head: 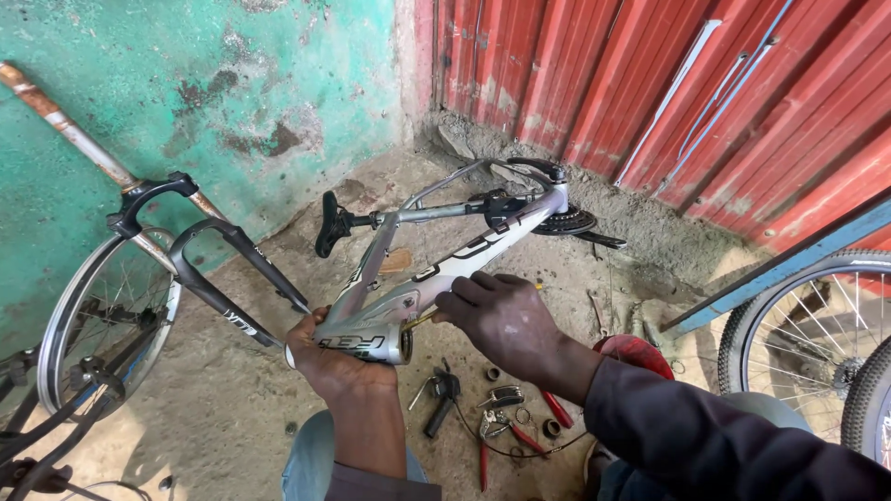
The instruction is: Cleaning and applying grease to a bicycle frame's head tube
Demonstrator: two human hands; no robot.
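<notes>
At frame centre, the left hand [336, 360] grips a stiff, awkward silver bicycle frame [436, 269] by its head tube (sturdiest hold), while the right hand [501, 315] fingers pinch a thin tool.

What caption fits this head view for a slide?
Left hand steadies a silver bicycle frame at its head tube while the right hand works there; pliers lie on the concrete floor.

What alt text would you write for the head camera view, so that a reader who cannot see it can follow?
A person's left hand steadies the head tube of a silver bicycle frame while the right hand works a thin tool into the tube's end. Red-handled pliers and small parts lie on the concrete below, with a black fork and wheel at left.
</notes>
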